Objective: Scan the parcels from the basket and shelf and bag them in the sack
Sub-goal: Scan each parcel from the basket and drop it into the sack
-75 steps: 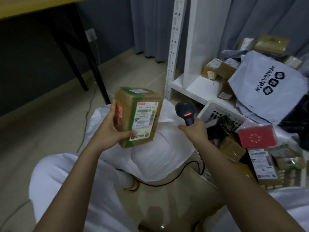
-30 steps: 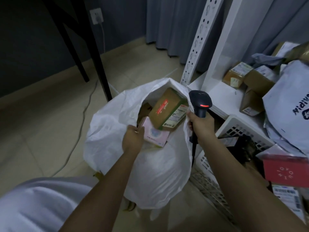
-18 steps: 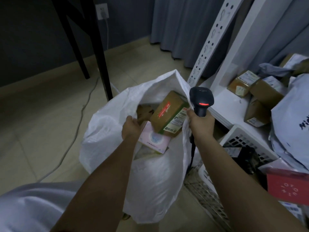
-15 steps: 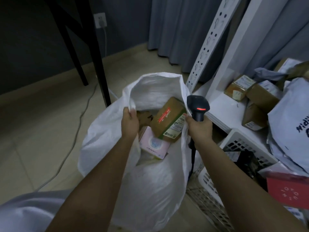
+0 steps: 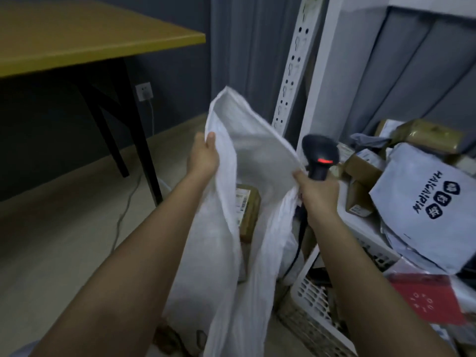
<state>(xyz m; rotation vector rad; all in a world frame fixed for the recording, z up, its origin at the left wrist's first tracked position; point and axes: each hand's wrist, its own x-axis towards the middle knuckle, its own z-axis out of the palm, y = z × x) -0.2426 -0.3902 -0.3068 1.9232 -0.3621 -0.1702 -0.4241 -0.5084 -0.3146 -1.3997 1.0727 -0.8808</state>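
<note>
The left hand (image 5: 203,157) pinches the sack (image 5: 247,155) rim's left edge, the right hand (image 5: 318,193) grips scanner (image 5: 320,155) and right edge (mouth wide), a box (image 5: 247,212) lying inside.

Two bare forearms, no sleeves — pale garment at bottom-left corner

One white woven sack (image 5: 247,253), with one brown labelled parcel (image 5: 247,210) visible inside. One black handheld barcode scanner (image 5: 320,157), one white slotted basket (image 5: 309,300), one grey printed mailer bag (image 5: 425,207), one red flat parcel (image 5: 432,297). On the shelf (image 5: 360,225), perhaps five brown boxes, too dim and heaped for a sure count.
</note>
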